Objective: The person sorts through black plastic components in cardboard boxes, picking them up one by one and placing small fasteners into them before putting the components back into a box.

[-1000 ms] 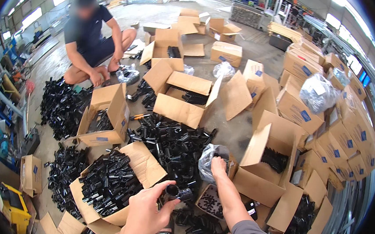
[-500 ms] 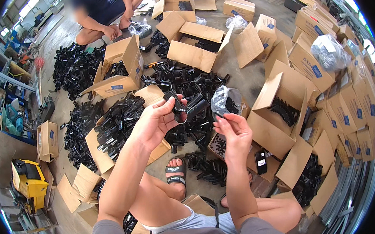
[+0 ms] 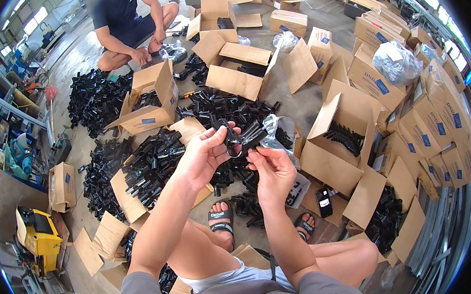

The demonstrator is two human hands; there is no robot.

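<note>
My left hand (image 3: 204, 153) is closed around a glossy black clamp-like part (image 3: 232, 138), which has a rounded ring at its lower end. Thumb and fingers of my right hand (image 3: 273, 175) are pinched together close to the right side of that ring. Whatever sits between those fingertips is too small to make out. Beneath both hands lies a heap of similar black parts (image 3: 211, 102). A clear plastic bag (image 3: 273, 129) with dark pieces is just beyond my right hand, partly hidden by it.
Open cardboard boxes (image 3: 331, 165) with black parts stand around me, and more cartons (image 3: 431, 118) are stacked at the right. A phone (image 3: 324, 202) lies by my right knee. A person (image 3: 126, 22) squats at the far left, behind another black heap (image 3: 98, 100). A yellow machine (image 3: 40, 234) stands lower left.
My right hand has moved left, from beside the plastic bag to the part in my left hand. The view has tilted up slightly, showing more of the other person.
</note>
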